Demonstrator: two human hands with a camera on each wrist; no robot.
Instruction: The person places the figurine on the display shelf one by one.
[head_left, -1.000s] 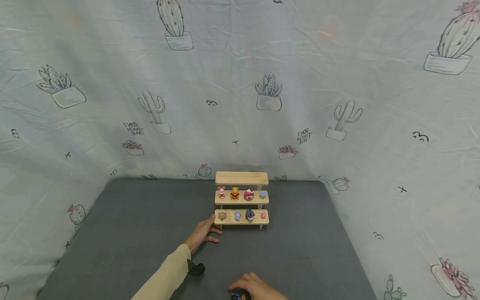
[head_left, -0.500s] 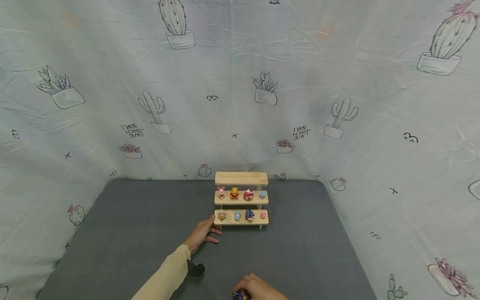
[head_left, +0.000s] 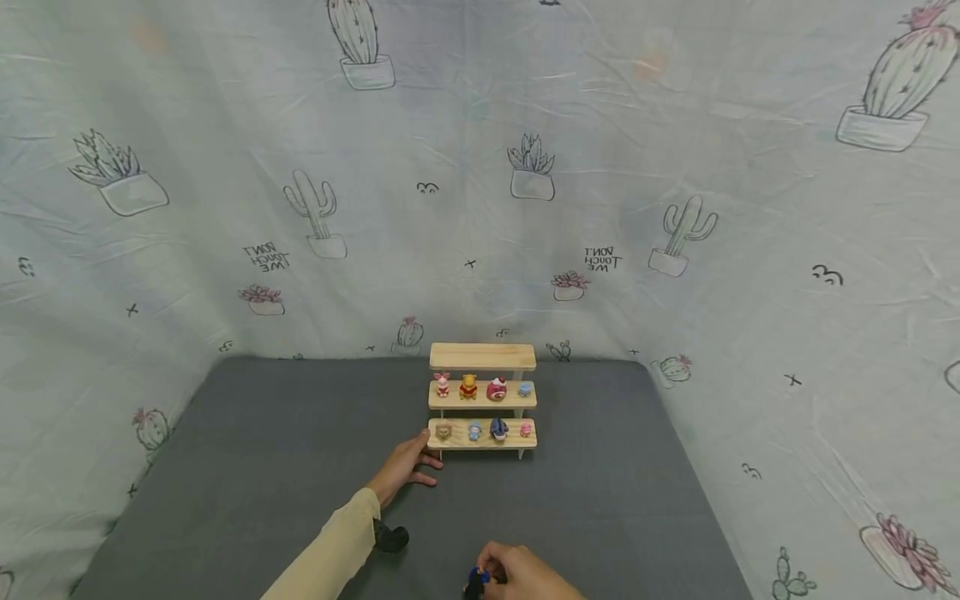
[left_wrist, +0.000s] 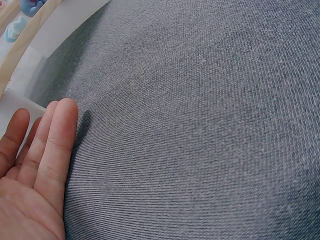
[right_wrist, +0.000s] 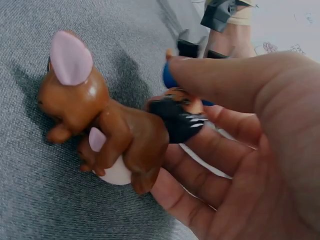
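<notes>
A: Right hand (right_wrist: pixel 250 145) pinches a small blue-and-black figure (right_wrist: pixel 180 117), thumb over it, low at the near edge of the grey mat (head_left: pixel 600 500); a brown rabbit (right_wrist: pixel 100 125) lies on the mat just beside it.

B: Left hand (head_left: pixel 405 467) rests flat, fingers straight, holding nothing, by the wooden shelf (head_left: pixel 483 357); eight little figures line its two lower steps.

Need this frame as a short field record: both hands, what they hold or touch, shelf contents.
left hand: open, flat on the grey mat beside the shelf's bottom-left corner
right hand: fingers pinch a small blue-and-black figure
brown rabbit figure: lying on the mat against the right hand's fingers
wooden shelf: three tiers; top tier bare, four small figures on each lower tier
</notes>
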